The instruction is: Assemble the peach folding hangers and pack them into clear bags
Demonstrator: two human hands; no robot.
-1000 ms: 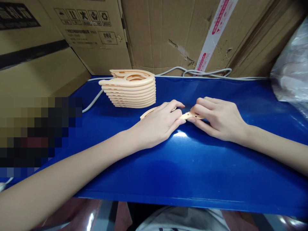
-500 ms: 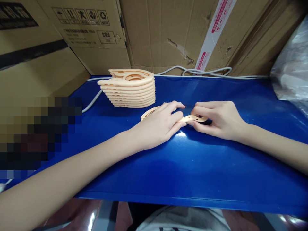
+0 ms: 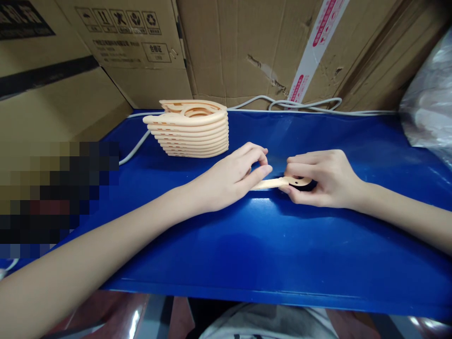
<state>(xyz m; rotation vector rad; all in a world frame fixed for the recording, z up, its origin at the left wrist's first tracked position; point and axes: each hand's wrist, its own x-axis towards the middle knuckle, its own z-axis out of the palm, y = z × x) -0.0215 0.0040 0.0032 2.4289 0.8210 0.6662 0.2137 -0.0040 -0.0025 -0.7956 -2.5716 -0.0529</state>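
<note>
A peach-coloured plastic hanger (image 3: 270, 183) lies low over the blue table between my hands, with a curved hook at its right end. My right hand (image 3: 323, 179) pinches that hook between thumb and fingers. Over the hanger's left part is my left hand (image 3: 240, 174), its fingers curled and its thumb along the near edge, hiding most of the body. Behind my left hand, a neat stack of matching folded hangers (image 3: 192, 136) stands on the table.
The blue table (image 3: 226, 254) ends at a front edge near my body. Cardboard boxes (image 3: 226, 52) wall off the back and left. A white cable (image 3: 303, 107) runs along the rear edge. Clear plastic wrapping (image 3: 429, 103) bulges in at the right. A blurred-out patch covers the left side.
The hanger has shifted slightly to the right and nearer to me, and more of its bar shows between my hands. Its far left curve is now hidden behind my left hand.
</note>
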